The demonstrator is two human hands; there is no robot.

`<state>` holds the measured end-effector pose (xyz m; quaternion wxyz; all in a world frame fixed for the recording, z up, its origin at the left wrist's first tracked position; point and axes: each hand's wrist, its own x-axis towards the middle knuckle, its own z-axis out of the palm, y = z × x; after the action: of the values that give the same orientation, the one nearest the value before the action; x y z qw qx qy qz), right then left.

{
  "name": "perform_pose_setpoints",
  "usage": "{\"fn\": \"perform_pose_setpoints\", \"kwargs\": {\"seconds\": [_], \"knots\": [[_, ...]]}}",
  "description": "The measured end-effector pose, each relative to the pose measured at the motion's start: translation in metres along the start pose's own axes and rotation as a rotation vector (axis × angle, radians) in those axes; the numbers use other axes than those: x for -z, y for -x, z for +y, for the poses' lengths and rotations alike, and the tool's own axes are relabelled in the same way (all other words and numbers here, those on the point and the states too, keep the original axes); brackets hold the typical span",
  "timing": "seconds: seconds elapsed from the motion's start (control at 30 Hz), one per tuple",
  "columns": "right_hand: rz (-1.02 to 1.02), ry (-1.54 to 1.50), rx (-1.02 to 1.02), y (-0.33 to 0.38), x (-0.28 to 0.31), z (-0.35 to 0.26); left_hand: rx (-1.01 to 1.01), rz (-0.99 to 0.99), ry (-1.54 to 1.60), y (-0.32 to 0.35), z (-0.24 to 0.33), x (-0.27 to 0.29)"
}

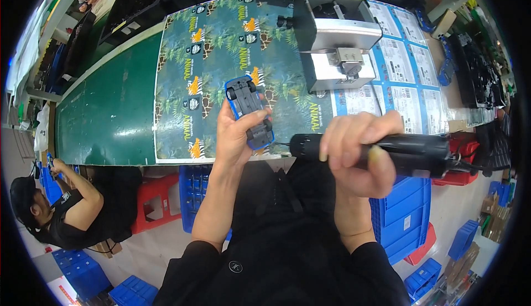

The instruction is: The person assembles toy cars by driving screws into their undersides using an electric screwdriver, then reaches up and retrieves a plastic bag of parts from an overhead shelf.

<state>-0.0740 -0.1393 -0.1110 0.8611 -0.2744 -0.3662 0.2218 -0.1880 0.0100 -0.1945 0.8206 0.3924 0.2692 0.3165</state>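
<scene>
My left hand [231,134] is closed around a blue toy car [247,107], its black underside turned up and the thumb lying across it. In my right hand [362,148] is a black electric screwdriver [417,150], held level with the fingers wrapped round its body. The thin bit points left at the lower end of the car. Whether the tip touches the car I cannot tell. A cable runs from the tool's rear end to the right.
A metal machine [337,35] stands on the printed sheet [213,84] covering the green table [110,104]. Black bins [133,15] line the far edge. A blue crate [404,217] is by my right side. A co-worker [72,206] sits at the left near a red stool [156,201].
</scene>
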Motion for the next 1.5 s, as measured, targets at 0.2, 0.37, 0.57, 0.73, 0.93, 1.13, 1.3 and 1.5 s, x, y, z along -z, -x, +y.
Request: {"fn": "perform_pose_setpoints", "kwargs": {"seconds": [0.2, 0.37, 0.57, 0.73, 0.93, 1.13, 1.3, 1.5], "knots": [[-0.026, 0.059, -0.035, 0.006, -0.009, 0.019, 0.016, -0.002, 0.007, 0.001, 0.001, 0.001], [0.010, 0.003, -0.151, 0.009, -0.014, 0.017, 0.020, -0.010, 0.016, 0.002, 0.001, 0.002], [-0.040, -0.022, -0.155, 0.010, -0.017, 0.023, 0.043, -0.016, 0.007, 0.002, 0.003, 0.005], [-0.123, -0.010, -0.168, 0.002, -0.018, 0.038, 0.093, -0.013, 0.075, 0.002, 0.006, 0.007], [-0.315, 0.038, -0.032, -0.011, -0.015, 0.052, 0.138, -0.017, 0.091, -0.001, 0.006, 0.010], [-0.315, 0.090, 0.021, -0.008, -0.017, 0.054, 0.142, -0.031, 0.090, -0.001, 0.005, 0.014], [-0.257, 0.099, 0.013, -0.005, -0.018, 0.052, 0.154, -0.043, 0.137, -0.002, 0.007, 0.014], [-0.042, 0.035, -0.163, 0.009, -0.024, 0.037, 0.172, -0.092, 0.244, -0.005, 0.004, 0.014]]}}
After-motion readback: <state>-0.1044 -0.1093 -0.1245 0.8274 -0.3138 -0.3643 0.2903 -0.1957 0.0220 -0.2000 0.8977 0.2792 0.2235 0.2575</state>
